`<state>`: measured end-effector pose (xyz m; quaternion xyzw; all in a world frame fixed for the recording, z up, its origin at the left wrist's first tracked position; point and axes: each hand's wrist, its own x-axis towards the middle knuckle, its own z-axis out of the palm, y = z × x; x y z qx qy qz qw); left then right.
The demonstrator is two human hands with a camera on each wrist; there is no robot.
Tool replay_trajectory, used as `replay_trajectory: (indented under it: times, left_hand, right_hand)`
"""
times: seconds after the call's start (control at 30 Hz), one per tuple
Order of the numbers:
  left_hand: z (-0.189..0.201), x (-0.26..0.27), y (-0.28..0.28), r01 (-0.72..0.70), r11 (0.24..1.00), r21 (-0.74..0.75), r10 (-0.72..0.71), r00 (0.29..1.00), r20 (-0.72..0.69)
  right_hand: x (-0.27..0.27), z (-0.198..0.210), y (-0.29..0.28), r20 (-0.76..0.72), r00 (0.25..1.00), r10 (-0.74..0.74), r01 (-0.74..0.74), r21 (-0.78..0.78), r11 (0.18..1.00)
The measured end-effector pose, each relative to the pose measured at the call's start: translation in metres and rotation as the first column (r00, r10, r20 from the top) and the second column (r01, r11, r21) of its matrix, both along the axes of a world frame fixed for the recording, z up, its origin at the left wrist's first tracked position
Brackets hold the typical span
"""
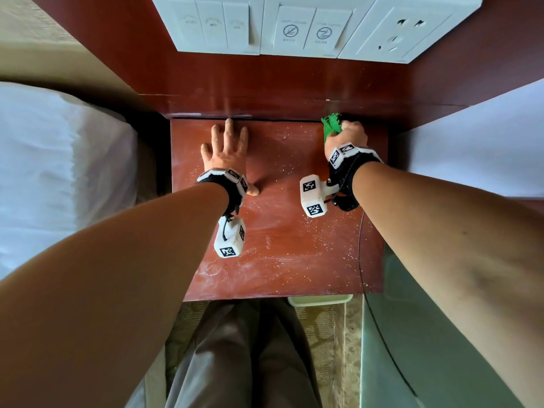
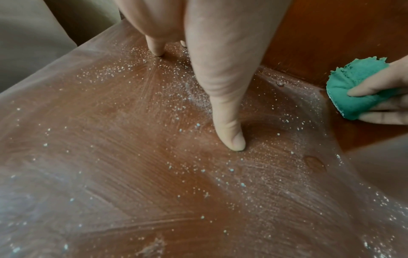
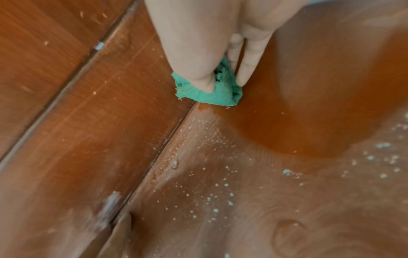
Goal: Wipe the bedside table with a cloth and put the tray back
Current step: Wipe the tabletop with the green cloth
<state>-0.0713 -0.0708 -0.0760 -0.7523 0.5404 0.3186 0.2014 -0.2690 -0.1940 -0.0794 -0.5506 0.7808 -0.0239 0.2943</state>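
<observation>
The reddish wooden bedside table (image 1: 282, 231) is dusted with white powder and smears, as its top (image 2: 132, 157) shows up close. My left hand (image 1: 226, 151) lies flat with fingers spread at the table's back left; its fingertips (image 2: 234, 143) press on the wood. My right hand (image 1: 347, 136) grips a bunched green cloth (image 1: 331, 125) at the back right corner, against the wall panel. In the right wrist view the fingers pinch the cloth (image 3: 209, 94) on the table seam. A pale tray edge (image 1: 319, 300) peeks out below the table's front edge.
A white bed (image 1: 59, 172) flanks the table on the left, another white surface (image 1: 477, 142) on the right. Wall switches and a socket (image 1: 294, 25) sit above the back panel. My legs stand at the table's front. A greenish glass pane (image 1: 426, 334) lies lower right.
</observation>
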Motion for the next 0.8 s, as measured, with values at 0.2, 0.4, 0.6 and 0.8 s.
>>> replay_trajectory:
  times: [0.2, 0.4, 0.6, 0.8]
  left_hand:
    - [-0.001, 0.001, 0.000, -0.003, 1.000, -0.012, 0.003, 1.000, 0.005]
    - [-0.003, 0.001, 0.000, -0.007, 1.000, -0.021, 0.007, 1.000, -0.001]
    - [-0.002, 0.000, -0.001, -0.006, 1.000, -0.013, 0.006, 1.000, 0.000]
    - [-0.001, 0.000, 0.000, -0.013, 1.000, -0.008, 0.013, 1.000, -0.017]
  right_hand:
    - [0.000, 0.002, 0.011, -0.014, 0.944, 0.330, -0.330, -0.034, 0.943]
    - [-0.002, 0.000, 0.065, 0.088, 0.791, 0.605, -0.603, -0.050, 0.796]
    - [-0.010, 0.007, 0.067, 0.098, 0.761, 0.641, -0.647, 0.040, 0.761]
    - [-0.015, 0.012, 0.031, -0.040, 0.971, 0.235, -0.238, -0.136, 0.962]
